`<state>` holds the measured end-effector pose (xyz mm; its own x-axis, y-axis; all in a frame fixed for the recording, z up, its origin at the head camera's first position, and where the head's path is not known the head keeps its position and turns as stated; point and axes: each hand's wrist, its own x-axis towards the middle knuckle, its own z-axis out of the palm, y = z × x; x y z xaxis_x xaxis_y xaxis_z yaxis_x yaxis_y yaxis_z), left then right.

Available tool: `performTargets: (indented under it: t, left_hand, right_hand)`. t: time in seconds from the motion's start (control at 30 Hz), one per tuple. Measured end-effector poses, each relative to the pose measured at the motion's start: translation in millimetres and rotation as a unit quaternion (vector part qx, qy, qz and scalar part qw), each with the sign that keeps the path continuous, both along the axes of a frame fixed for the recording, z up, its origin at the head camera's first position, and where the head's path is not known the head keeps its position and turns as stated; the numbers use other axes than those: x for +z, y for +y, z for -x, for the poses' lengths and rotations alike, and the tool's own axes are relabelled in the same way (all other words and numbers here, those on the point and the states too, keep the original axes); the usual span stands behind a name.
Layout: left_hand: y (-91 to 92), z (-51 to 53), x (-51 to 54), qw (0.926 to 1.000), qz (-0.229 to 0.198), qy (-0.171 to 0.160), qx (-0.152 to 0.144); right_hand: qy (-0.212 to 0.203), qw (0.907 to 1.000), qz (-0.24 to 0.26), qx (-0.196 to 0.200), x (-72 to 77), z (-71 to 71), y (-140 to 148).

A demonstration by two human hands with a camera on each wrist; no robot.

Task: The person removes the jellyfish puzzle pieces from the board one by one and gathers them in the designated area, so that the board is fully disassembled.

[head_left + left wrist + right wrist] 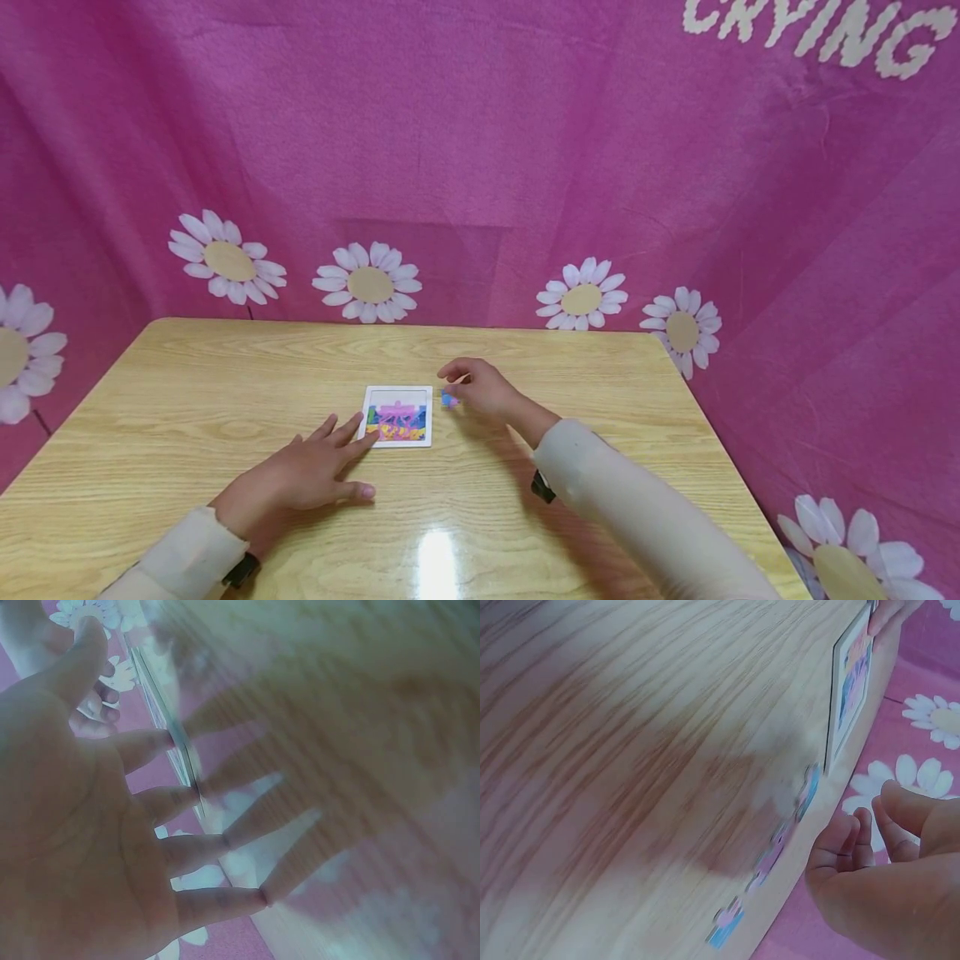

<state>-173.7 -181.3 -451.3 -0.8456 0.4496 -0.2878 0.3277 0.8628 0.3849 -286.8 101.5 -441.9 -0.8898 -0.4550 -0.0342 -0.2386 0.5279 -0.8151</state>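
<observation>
A white-framed picture puzzle (398, 445) lies flat on the table, its inside partly filled with pink, blue and yellow pieces and its upper part pale. My left hand (311, 471) is spread, palm down, fingertips at the frame's left edge; the left wrist view shows the hand (82, 832) beside the frame's thin edge (163, 720). Just right of the frame, my right hand (483, 389) hovers with bent fingers over a blue and pink piece (448, 399), partly covered. In the right wrist view that hand (900, 870) holds nothing visible, beside loose pieces (771, 859) on the table.
The wooden table (225, 367) carries a bright light reflection near its front. A pink cloth (450, 125) with white daisies hangs behind and at both sides. Dark bands are at both wrists, by the light sleeves (637, 508).
</observation>
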Motion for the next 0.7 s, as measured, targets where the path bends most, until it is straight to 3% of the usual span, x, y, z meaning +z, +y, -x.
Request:
performTargets:
  t: [0.7]
  left_hand:
    - [1.5,-0.4,2.3,0.9999,0.006,0.009,-0.006]
  right_hand:
    - [-0.015,0.9998,-0.005,0.016,-4.4,-7.2,-50.6]
